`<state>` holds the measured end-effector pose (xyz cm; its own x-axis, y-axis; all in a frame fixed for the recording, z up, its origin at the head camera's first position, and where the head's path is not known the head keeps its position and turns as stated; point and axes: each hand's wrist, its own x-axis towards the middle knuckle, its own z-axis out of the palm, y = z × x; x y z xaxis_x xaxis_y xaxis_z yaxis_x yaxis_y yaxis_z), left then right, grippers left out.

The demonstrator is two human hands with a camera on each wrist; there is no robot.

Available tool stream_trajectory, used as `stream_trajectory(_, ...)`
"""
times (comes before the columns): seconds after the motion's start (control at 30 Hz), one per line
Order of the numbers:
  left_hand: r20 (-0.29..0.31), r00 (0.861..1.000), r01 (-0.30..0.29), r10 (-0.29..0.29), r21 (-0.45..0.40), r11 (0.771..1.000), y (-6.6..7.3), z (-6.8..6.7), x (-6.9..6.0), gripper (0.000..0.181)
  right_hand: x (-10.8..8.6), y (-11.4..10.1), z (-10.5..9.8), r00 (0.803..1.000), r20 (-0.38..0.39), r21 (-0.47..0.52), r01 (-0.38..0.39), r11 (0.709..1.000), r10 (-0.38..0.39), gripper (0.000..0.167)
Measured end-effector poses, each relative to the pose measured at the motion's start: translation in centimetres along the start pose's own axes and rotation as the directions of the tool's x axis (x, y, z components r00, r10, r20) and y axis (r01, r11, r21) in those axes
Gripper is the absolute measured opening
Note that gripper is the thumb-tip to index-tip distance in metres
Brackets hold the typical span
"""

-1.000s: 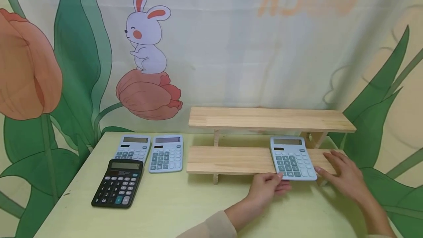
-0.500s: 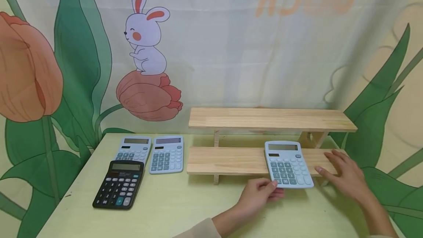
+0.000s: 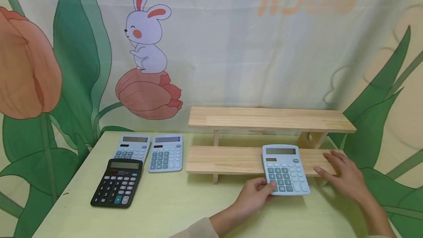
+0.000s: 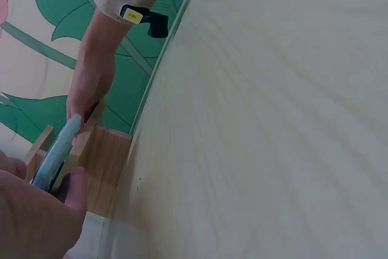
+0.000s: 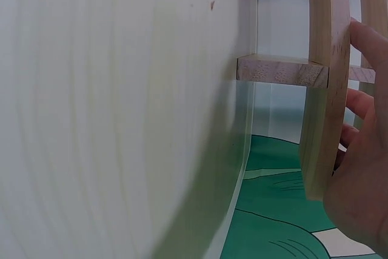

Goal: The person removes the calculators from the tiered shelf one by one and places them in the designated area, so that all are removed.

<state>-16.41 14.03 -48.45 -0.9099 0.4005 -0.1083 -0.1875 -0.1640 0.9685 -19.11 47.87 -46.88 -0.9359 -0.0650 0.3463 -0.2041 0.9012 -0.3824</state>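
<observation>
A light blue calculator (image 3: pixel 286 170) is pinched at its lower left corner by my left hand (image 3: pixel 254 195), thumb on top of the keys. It overlaps the front edge of the lower board of a two-tier wooden shelf (image 3: pixel 228 160) in the head view. In the left wrist view the calculator (image 4: pixel 57 153) appears edge-on between thumb and fingers. My right hand (image 3: pixel 345 175) rests on the right end of the lower board, fingers spread. The right wrist view shows that hand (image 5: pixel 364 125) against the wooden board (image 5: pixel 330 107).
Two more light blue calculators, one left (image 3: pixel 132 146) and one right (image 3: pixel 166 153), lie at the table's left. A black calculator (image 3: pixel 117 183) lies in front, partly covering the left one. The shelf's upper board (image 3: pixel 271 118) stands behind. A printed curtain (image 3: pixel 231 47) hangs at the back.
My left hand has drawn the held calculator toward me and slightly left, off part of the lower board. The right hand has stayed on the shelf.
</observation>
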Motion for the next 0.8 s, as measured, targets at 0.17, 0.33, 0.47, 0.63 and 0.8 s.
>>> stream_trajectory(0.17,-0.033,0.999,-0.023,0.020,-0.098,0.995,-0.1,0.4,0.5,0.031,-0.1,0.0,0.2,1.000,0.004,0.005,-0.002,1.000,0.002,0.071)
stream_trajectory(0.33,-0.103,0.995,-0.009,-0.007,-0.153,0.988,0.2,1.1,0.8,0.032,-0.1,0.1,0.0,1.000,0.004,0.001,-0.005,1.000,0.005,0.071)
stream_trajectory(0.47,-0.111,0.994,-0.002,-0.019,-0.184,0.983,0.3,1.3,0.8,0.029,-0.1,0.2,0.0,1.000,0.005,-0.002,-0.011,1.000,0.011,0.071)
stream_trajectory(0.63,-0.049,0.999,-0.019,0.010,-0.187,0.982,0.7,0.7,0.2,0.026,-0.1,0.3,0.2,1.000,0.012,-0.005,-0.016,1.000,0.016,0.072)
stream_trajectory(0.8,0.089,0.996,-0.018,0.029,-0.117,0.993,2.0,-1.6,-0.6,0.026,0.0,0.1,0.1,1.000,0.018,0.001,-0.016,1.000,0.016,0.072)
